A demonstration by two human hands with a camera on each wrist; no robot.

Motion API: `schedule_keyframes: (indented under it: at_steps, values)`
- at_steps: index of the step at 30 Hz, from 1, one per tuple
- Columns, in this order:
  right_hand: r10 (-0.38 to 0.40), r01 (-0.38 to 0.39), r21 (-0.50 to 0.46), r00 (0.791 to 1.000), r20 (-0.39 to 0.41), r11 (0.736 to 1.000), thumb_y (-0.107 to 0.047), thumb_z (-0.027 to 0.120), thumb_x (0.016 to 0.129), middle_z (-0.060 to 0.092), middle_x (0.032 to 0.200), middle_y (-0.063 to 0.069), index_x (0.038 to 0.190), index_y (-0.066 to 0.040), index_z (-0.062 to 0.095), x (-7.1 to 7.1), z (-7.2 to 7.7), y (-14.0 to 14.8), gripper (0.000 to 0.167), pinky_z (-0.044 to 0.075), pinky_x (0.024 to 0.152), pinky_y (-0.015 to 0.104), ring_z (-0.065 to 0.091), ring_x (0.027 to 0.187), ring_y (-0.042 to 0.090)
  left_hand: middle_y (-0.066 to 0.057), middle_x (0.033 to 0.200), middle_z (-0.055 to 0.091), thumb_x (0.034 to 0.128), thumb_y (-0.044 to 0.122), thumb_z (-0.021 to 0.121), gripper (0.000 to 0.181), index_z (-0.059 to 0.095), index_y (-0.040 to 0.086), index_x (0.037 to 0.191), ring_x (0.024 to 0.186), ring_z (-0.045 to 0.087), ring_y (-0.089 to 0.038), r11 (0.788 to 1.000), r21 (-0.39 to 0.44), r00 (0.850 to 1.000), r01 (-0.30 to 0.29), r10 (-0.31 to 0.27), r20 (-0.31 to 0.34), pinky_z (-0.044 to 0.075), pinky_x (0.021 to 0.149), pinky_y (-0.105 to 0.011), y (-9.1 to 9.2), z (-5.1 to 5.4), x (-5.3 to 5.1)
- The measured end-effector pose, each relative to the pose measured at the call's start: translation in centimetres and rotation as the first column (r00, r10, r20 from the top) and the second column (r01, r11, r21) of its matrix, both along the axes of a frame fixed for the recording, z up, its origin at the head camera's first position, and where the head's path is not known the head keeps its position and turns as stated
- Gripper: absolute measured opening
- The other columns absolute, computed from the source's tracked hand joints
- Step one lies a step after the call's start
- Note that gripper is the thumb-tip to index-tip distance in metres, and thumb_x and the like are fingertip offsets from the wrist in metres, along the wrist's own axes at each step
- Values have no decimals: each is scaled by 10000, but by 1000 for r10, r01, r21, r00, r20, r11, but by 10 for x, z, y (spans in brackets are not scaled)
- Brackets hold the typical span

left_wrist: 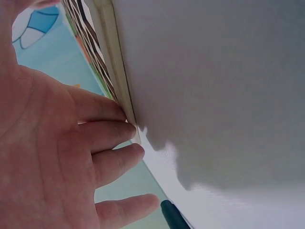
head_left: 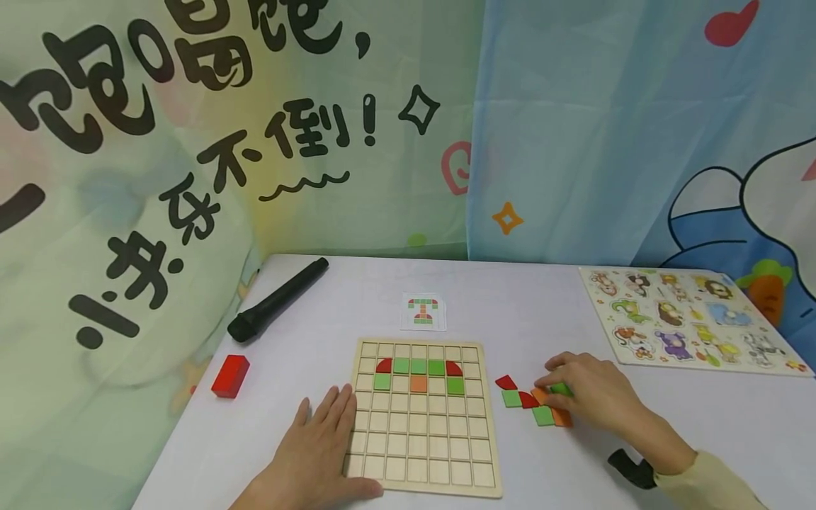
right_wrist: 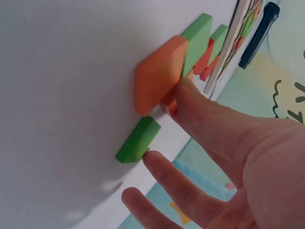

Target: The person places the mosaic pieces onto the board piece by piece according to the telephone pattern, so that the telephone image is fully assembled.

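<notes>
A wooden grid board [head_left: 417, 446] lies on the table, with red, green and orange tiles set in its upper rows. My left hand [head_left: 315, 446] rests along the board's left edge, fingers straight; in the left wrist view its fingertips [left_wrist: 131, 129] touch the board's side. To the right of the board, my right hand [head_left: 593, 389] pinches an orange square tile [head_left: 540, 395] between thumb and fingers. Around it lie a second orange tile [right_wrist: 162, 76], green tiles [head_left: 544, 416] and red quarter-round tiles [head_left: 506, 382]. One green tile [right_wrist: 138, 140] is beside the fingers.
A small pattern card [head_left: 423, 312] lies behind the board. At the left are a black microphone [head_left: 277, 301] and a red block [head_left: 231, 376]. An animal picture board [head_left: 695, 319] lies at the right rear. Near the right wrist is a black curved object [head_left: 631, 469]. Printed curtains [head_left: 561, 127] hang behind.
</notes>
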State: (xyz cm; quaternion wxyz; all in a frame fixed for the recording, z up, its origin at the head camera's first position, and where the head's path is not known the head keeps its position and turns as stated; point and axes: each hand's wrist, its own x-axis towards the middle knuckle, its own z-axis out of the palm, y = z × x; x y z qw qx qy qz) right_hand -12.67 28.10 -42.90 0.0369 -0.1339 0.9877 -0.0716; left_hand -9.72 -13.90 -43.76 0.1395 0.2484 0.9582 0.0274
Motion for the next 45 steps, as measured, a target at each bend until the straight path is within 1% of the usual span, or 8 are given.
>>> schedule_keyframes:
  at_steps: [7, 16, 21, 28, 33, 36, 39, 45]
  values:
    - [-14, 18, 52, 997, -75, 998, -370, 851, 801, 732, 1161, 57, 1021, -252, 836, 1, -4, -3, 250, 521, 778, 522, 660, 1037, 345, -182, 1669, 325, 740, 893, 576, 1261, 339, -24, 1572, 1559, 299, -376, 1000, -5, 1000, -2, 2, -2, 269, 1190, -692, 1, 1, 0]
    - [-22, 26, 55, 997, -79, 998, -362, 866, 784, 737, 1158, 62, 1018, -239, 838, 3, -6, -4, 266, 516, 775, 531, 662, 1036, 355, -178, 1666, 334, 738, 885, 587, 1254, 346, -21, 1571, 1556, 306, -374, 1000, -13, 1000, -4, 4, 2, 275, 1188, -692, 2, 1, 0]
    - [-20, 26, 52, 994, -105, 998, -354, 876, 772, 741, 1149, 56, 990, -234, 841, 4, -8, -6, 252, 528, 800, 550, 666, 1042, 355, -172, 1667, 336, 735, 871, 605, 1245, 347, -14, 1572, 1557, 305, -370, 1000, -20, 1000, -8, 8, 9, 273, 1191, -689, 3, 1, -1]
    - [-25, 35, 62, 987, -161, 997, -335, 884, 777, 748, 1123, 41, 942, -224, 837, 5, -9, -11, 204, 537, 821, 549, 673, 1024, 325, -173, 1669, 330, 737, 871, 603, 1245, 346, -16, 1572, 1557, 306, -367, 1000, -16, 1000, -6, 6, 5, 274, 1192, -687, 2, 2, 0]
    - [-43, 55, 53, 976, -215, 997, -352, 871, 796, 746, 1136, 61, 940, -199, 826, 5, -4, -19, 215, 530, 825, 561, 670, 1037, 340, -179, 1672, 321, 737, 885, 587, 1258, 338, -22, 1573, 1560, 297, -371, 1000, 2, 1000, -6, 6, 6, 269, 1193, -689, 2, 2, 1]
    - [-7, 17, 33, 961, -277, 999, -350, 864, 805, 748, 1137, 63, 930, -193, 821, 4, 0, -31, 206, 537, 808, 558, 682, 1035, 340, -181, 1670, 323, 739, 887, 583, 1259, 339, -25, 1572, 1560, 298, -371, 1000, 3, 1000, -5, 5, 3, 271, 1191, -689, 2, 2, 1]
    - [55, -46, 35, 939, -339, 998, -360, 856, 812, 755, 1120, 50, 914, -190, 821, 1, 3, -52, 201, 551, 800, 540, 699, 1020, 317, -182, 1667, 329, 740, 886, 584, 1258, 342, -28, 1570, 1558, 303, -372, 1000, -3, 1000, -4, 4, -5, 278, 1188, -687, 1, 1, 0]
    - [168, -159, 55, 918, -359, 986, -389, 844, 828, 749, 1111, 0, 893, -197, 813, -1, 9, -104, 205, 538, 848, 464, 682, 1042, 246, -178, 1672, 321, 738, 883, 589, 1258, 337, -24, 1573, 1558, 300, -375, 1000, -2, 1000, -5, 5, 5, 282, 1186, -689, 1, 1, 0]
